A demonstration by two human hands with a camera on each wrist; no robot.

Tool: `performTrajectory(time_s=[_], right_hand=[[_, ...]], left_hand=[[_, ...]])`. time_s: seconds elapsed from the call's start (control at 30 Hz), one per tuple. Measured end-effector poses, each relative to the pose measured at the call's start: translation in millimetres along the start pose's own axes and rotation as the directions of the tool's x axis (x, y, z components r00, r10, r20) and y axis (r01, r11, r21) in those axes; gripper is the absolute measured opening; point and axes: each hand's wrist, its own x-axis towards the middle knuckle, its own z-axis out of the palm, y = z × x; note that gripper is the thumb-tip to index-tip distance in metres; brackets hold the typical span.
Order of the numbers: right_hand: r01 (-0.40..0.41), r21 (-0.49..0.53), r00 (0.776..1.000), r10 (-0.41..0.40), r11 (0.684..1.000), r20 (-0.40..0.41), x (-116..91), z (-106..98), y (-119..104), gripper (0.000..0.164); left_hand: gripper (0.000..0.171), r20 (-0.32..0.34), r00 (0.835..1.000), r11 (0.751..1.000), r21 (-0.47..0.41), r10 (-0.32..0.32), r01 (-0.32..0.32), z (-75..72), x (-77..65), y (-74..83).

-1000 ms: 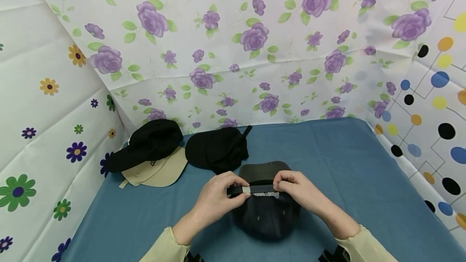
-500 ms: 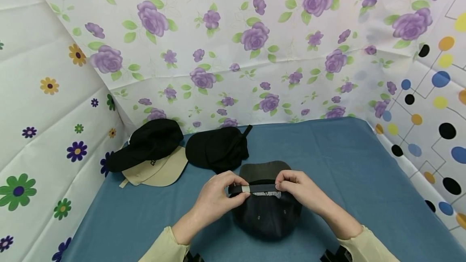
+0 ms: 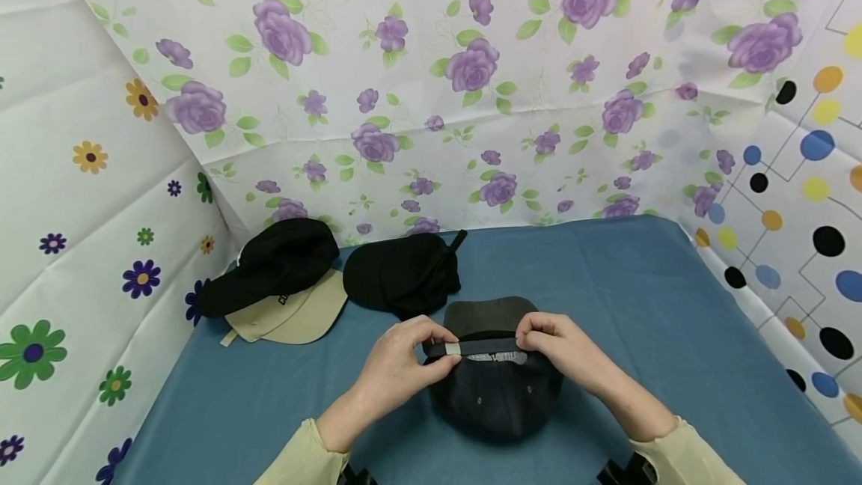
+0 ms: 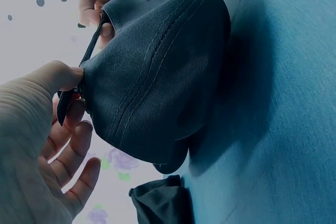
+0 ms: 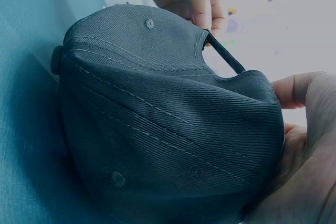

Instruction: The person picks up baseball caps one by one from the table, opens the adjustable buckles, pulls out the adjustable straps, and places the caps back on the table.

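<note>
A dark grey baseball cap (image 3: pixel 497 406) stands crown-down on the table, its brim (image 3: pixel 488 314) pointing away from me. Across its back opening runs a dark strap (image 3: pixel 490 348) with a pale metal buckle (image 3: pixel 453 349). My left hand (image 3: pixel 400 359) pinches the strap at the buckle between thumb and index finger, its other fingers loosely bent in the left wrist view. At the opposite end of the strap, my right hand (image 3: pixel 564 349) pinches the cap's back edge. In the right wrist view the strap (image 5: pixel 226 53) spans the gap taut, and the crown (image 5: pixel 157 108) hides part of my right fingers.
Beyond my left hand lies a black cap (image 3: pixel 393 275) with its strap end sticking up. Farther left, another black cap (image 3: pixel 289 264) rests on a beige cap (image 3: pixel 303 316). Blue cloth (image 3: pixel 640 320) covers the table, with patterned sheets (image 3: pixel 431 96) hanging behind and at both sides.
My right hand has slid slightly to the right, so more of the strap shows between my hands. My left hand keeps its pinch at the buckle, almost unmoved.
</note>
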Motion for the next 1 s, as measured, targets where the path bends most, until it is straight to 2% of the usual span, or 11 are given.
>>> performTrajectory(time_s=[0.37, 0.6, 0.87, 1.0], right_hand=[[-0.029, 0.019, 0.999, 0.03, 0.999, -0.033, -0.4, -3.7, 2.5, 0.013], [-0.034, 0.021, 0.999, 0.035, 0.999, -0.026, -2.5, -4.8, 1.8, 0.013], [-0.049, 0.022, 0.996, 0.051, 0.999, -0.079, -4.2, -8.4, 2.5, 0.013], [-0.048, 0.027, 0.996, 0.05, 0.998, -0.069, -5.0, -9.1, 3.3, 0.014]], left_hand=[[0.017, 0.0, 1.0, 1.0, 0.007, -0.004, 0.004, -0.2, -0.5, 0.1], [0.018, -0.009, 1.0, 1.0, 0.009, -0.022, 0.022, -0.9, -1.4, -0.2], [0.016, 0.001, 0.999, 0.999, -0.014, -0.037, 0.037, -2.1, -2.1, 0.9], [0.016, -0.001, 0.999, 0.999, -0.011, -0.036, 0.036, -1.8, -2.3, 0.7]])
